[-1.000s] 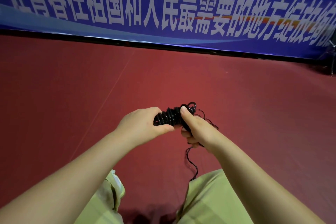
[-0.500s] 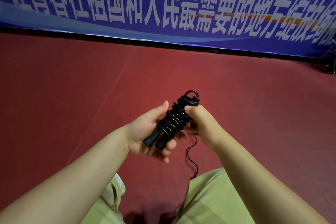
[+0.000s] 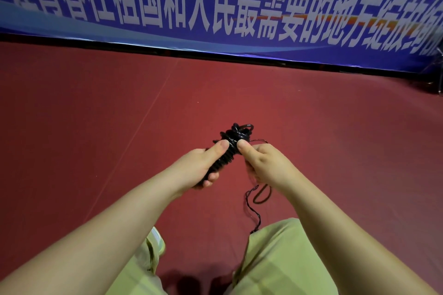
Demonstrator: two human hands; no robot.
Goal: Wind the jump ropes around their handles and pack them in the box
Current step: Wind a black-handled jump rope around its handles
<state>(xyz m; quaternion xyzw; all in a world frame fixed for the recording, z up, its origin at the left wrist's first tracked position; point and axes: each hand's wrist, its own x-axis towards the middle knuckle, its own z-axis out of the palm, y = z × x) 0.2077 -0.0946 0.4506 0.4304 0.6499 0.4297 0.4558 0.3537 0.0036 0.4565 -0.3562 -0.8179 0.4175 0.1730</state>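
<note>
A black jump rope (image 3: 230, 148) is wound in tight coils around its two handles, held in mid-air above the red floor. My left hand (image 3: 200, 166) grips the lower part of the handles, thumb lying along the coils. My right hand (image 3: 262, 165) pinches the upper coils with thumb and fingers. A small loop of rope sticks out at the bundle's top. A thin loose tail of rope (image 3: 253, 203) hangs below my right hand toward my right leg. No box is in view.
Red sports floor (image 3: 96, 127) stretches ahead, with a faint seam running diagonally. A blue banner (image 3: 215, 7) with white characters lines the far edge. My legs in light green trousers (image 3: 282, 258) and one shoe (image 3: 157, 242) show at the bottom.
The bundle turned from lying sideways to pointing up and away. My left hand opened around the handles, then closed on their lower part again. The loose tail shifted to the right.
</note>
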